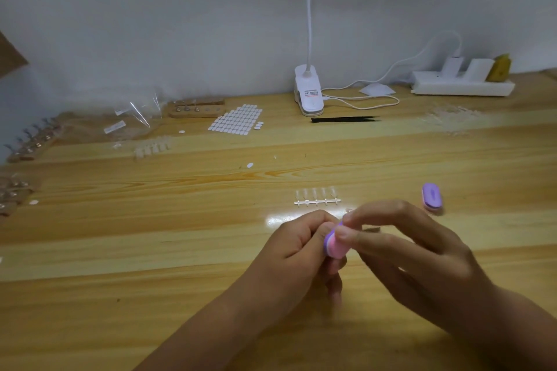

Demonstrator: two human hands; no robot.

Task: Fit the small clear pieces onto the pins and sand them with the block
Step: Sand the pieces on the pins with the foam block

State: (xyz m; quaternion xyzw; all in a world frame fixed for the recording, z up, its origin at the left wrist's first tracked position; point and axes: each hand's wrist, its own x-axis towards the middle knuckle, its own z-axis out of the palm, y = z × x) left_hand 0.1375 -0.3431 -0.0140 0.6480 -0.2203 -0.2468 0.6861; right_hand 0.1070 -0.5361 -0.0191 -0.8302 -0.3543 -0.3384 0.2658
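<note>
Just above the desk (150, 250), the sanding block (334, 242) sits between both hands. It is small and oblong, with rounded ends, a purple face and a pink foam layer. The right hand (401, 244) has a narrow grip and pinches the block's upper end with thumb and forefinger. The left hand (298, 245) has a tightly curled grip, with the thumb against the purple face. Whether it also holds a small piece, I cannot tell. Behind the hands lies a strip of clear pieces (317, 197), and to the right a second block (432, 197).
</note>
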